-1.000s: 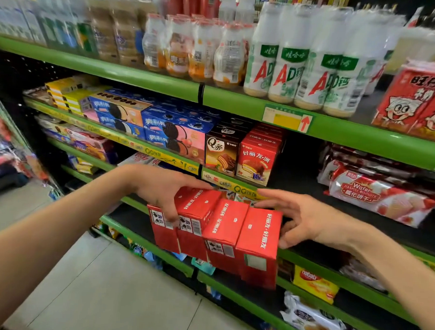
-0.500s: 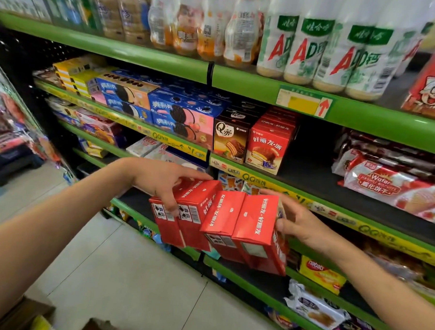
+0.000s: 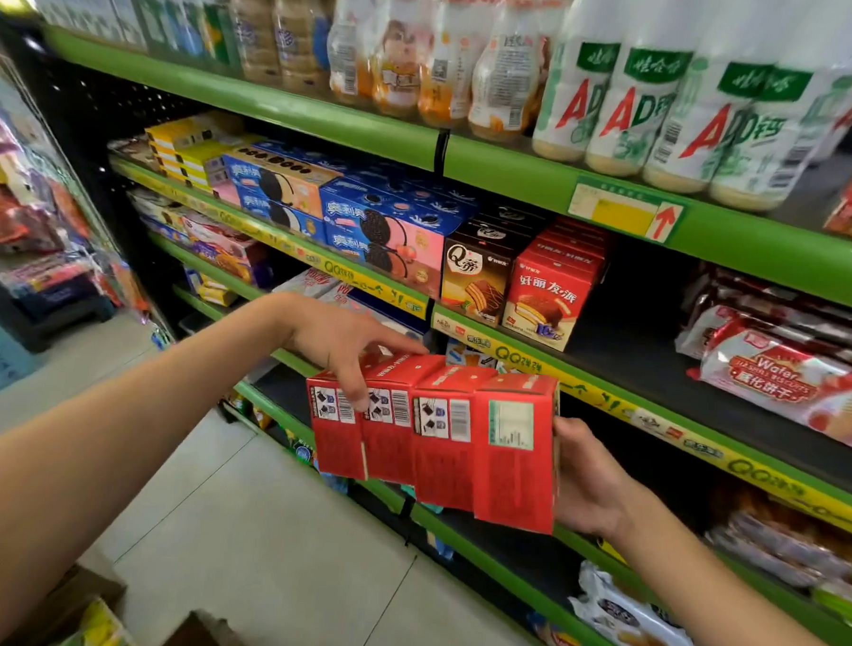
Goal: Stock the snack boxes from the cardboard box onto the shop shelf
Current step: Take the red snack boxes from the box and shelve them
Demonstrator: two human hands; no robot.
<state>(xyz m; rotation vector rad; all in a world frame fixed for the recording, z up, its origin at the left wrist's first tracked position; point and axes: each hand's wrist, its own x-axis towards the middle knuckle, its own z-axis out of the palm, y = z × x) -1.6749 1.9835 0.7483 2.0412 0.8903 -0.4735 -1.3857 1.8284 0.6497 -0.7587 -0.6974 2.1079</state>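
Several red snack boxes (image 3: pixel 437 442) are held side by side as one row in front of the shelves, barcode sides toward me. My left hand (image 3: pixel 348 353) grips the left end, fingers curled over the top and a finger down on the barcodes. My right hand (image 3: pixel 583 479) clasps the right end box from the side, its fingers hidden behind the box. A row of matching red boxes (image 3: pixel 548 299) stands on the second shelf (image 3: pixel 658 364), with bare black shelf to its right. A flap of the cardboard box (image 3: pixel 98 602) shows at the bottom left.
Brown Q boxes (image 3: pixel 475 281) and blue cookie boxes (image 3: pixel 384 236) stand left of the red row. Wafer packs (image 3: pixel 786 376) lie at the right. White drink bottles (image 3: pixel 672 103) fill the top shelf. Lower green shelves hold bagged snacks (image 3: pixel 630 625). The tiled floor (image 3: pixel 265 536) lies below.
The row of red boxes has risen and turned so the barcode faces point at me. My right hand went from reaching to clasping the right end box. The view moved closer to the shelf.
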